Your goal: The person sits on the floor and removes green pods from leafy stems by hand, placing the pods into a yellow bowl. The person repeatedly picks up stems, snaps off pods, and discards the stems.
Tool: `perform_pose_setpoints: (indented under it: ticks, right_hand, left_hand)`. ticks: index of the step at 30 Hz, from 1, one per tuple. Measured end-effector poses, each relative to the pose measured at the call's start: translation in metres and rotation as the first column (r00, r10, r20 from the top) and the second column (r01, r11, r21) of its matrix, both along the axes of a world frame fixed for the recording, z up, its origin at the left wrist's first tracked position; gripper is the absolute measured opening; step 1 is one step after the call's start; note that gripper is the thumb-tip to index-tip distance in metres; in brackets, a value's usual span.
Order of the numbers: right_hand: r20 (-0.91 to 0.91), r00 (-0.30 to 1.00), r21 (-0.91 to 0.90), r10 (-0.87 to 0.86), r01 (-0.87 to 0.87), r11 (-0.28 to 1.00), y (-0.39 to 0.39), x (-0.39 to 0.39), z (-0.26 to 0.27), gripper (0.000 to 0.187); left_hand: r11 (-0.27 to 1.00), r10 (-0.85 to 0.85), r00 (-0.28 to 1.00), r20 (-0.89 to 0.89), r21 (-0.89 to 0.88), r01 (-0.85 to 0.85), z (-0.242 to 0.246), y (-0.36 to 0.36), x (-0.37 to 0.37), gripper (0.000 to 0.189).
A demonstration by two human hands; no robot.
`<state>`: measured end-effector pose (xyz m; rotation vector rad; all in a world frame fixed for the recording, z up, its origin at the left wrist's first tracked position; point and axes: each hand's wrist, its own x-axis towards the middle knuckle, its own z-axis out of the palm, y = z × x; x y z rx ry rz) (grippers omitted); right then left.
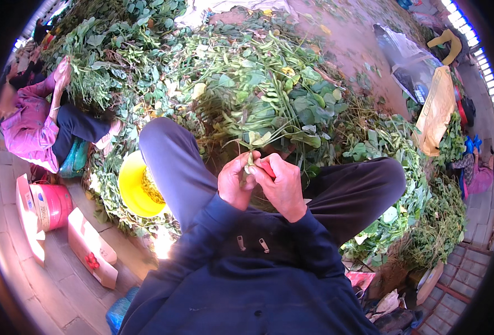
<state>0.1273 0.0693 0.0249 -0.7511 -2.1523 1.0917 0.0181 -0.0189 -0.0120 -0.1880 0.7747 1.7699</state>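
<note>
My left hand (236,179) pinches a green bean pod (250,160) on a leafy stem. Against it, my right hand (282,184) is closed on a small red-handled tool (267,168), whose working end is hidden at the pod. Both hands meet between my bent knees. In front of them spreads a big heap of bean plants (247,79) with green pods and leaves. Beside my left knee stands a yellow bucket (131,184), tilted in view, with pale pods or beans (150,187) inside.
A person in a pink shirt (33,121) sits at the left, near a pink bucket (52,205) and cardboard pieces (89,247). Plastic packaging (410,63) and a tan sack (437,111) lie at the right. Another person in pink (480,178) is at the far right.
</note>
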Motion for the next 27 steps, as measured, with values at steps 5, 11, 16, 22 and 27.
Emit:
perform_pose_setpoints:
  ticks: [5,11,16,22,27]
  right_hand:
    - [-0.064,0.983,-0.011,-0.174,0.173,0.985,-0.001,-0.005,0.0,0.02]
    - [-0.051,0.994,-0.018,-0.099,0.098,0.995,0.0,-0.006,0.006,0.021]
    - [-0.026,0.997,0.081,-0.072,0.074,0.994,-0.002,-0.003,0.002,0.019]
    - [-0.004,1.0,0.054,0.027,-0.027,0.998,0.0,0.001,-0.004,0.016]
    - [-0.023,0.999,-0.032,0.04,-0.041,0.999,0.003,0.004,-0.002,0.015]
  left_hand:
    - [0.984,0.101,0.995,0.01,0.144,-0.101,0.004,0.007,0.006,0.027]
    - [0.995,0.065,0.998,0.009,0.071,-0.066,0.008,0.008,0.005,0.029]
    - [0.999,-0.002,0.997,-0.078,-0.054,-0.002,0.02,0.002,0.005,0.033]
    - [0.985,-0.092,0.991,-0.098,-0.153,0.076,0.015,-0.005,-0.003,0.035]
    - [0.983,-0.176,0.974,-0.142,0.022,0.181,-0.003,-0.006,-0.008,0.037]
